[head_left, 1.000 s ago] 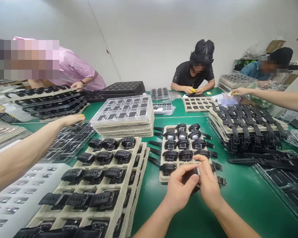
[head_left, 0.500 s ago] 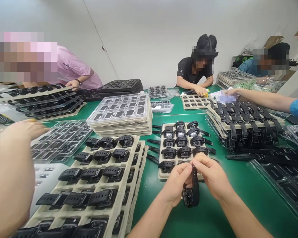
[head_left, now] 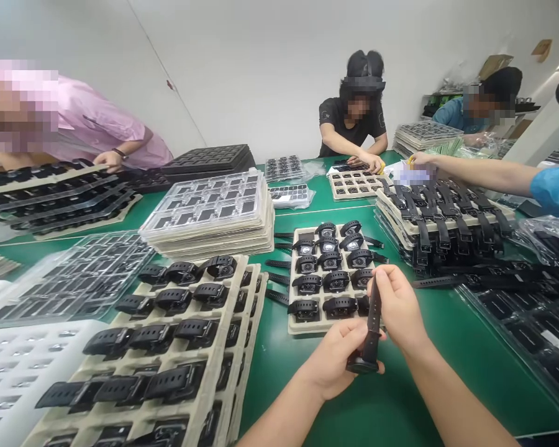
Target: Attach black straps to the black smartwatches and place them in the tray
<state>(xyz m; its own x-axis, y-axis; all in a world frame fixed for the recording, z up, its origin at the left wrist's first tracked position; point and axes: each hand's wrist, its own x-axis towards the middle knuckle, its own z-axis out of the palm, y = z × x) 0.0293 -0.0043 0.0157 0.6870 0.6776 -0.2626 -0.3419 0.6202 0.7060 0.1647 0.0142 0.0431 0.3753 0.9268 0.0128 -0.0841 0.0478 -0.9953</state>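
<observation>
A black watch (head_left: 373,316) hangs between my two hands in front of the beige tray. My left hand (head_left: 338,357) grips its case at the lower end, thumb on the strap. The upper end of the strap is pinched by my right hand (head_left: 398,301). Just beyond, the beige tray (head_left: 283,324) holds rows of black watches with looped straps, several showing their round backs. Some straps stick out past both of its sides. My hands hide the tray's near right corner.
Stacked beige trays of watches (head_left: 235,347) stand at the left, with clear-topped trays (head_left: 214,233) behind. Strap-laden trays (head_left: 417,239) are at the right. Bagged black items (head_left: 531,335) lie near the right edge. People work across the green table (head_left: 447,385).
My left hand has moved down to the watch case and my right hand slightly up. The strap now stands straighter. The bare forearm at the far left has left the view.
</observation>
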